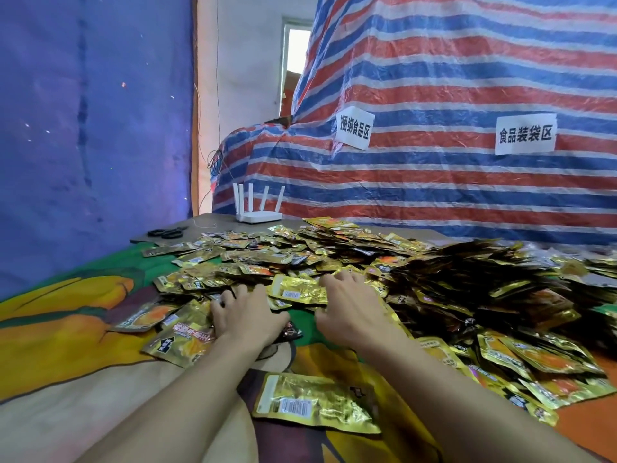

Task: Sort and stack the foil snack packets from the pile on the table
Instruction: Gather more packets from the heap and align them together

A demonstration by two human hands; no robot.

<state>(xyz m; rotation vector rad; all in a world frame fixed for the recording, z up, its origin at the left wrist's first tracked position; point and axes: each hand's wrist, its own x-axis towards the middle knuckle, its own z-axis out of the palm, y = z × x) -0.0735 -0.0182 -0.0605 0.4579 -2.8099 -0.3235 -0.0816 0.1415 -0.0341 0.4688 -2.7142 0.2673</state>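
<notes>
The pile of foil snack packets covers the middle and right of the bench up to its far edge, and the frame cuts it off on the right. The packets overlap too thickly to count. On the right side they form a darker heap in shadow where the prints cannot be read.

Two hands reach into the near edge of the pile. The left hand lies knuckles up on loose packets with its fingers bent down. Its fingertips are hidden, so it cannot be told whether it pinches anything. The right hand has its fingers spread over the packets, the tips sunk out of sight.

One gold packet lies barcode side up between the two hands. A second barcode-up packet lies alone near the front edge, between the forearms.

At the far left corner lies one pair of black scissors. One white router stands on the far edge, and its antennas overlap, so their count is unsure. Behind it, a striped tarp carries two paper signs.
</notes>
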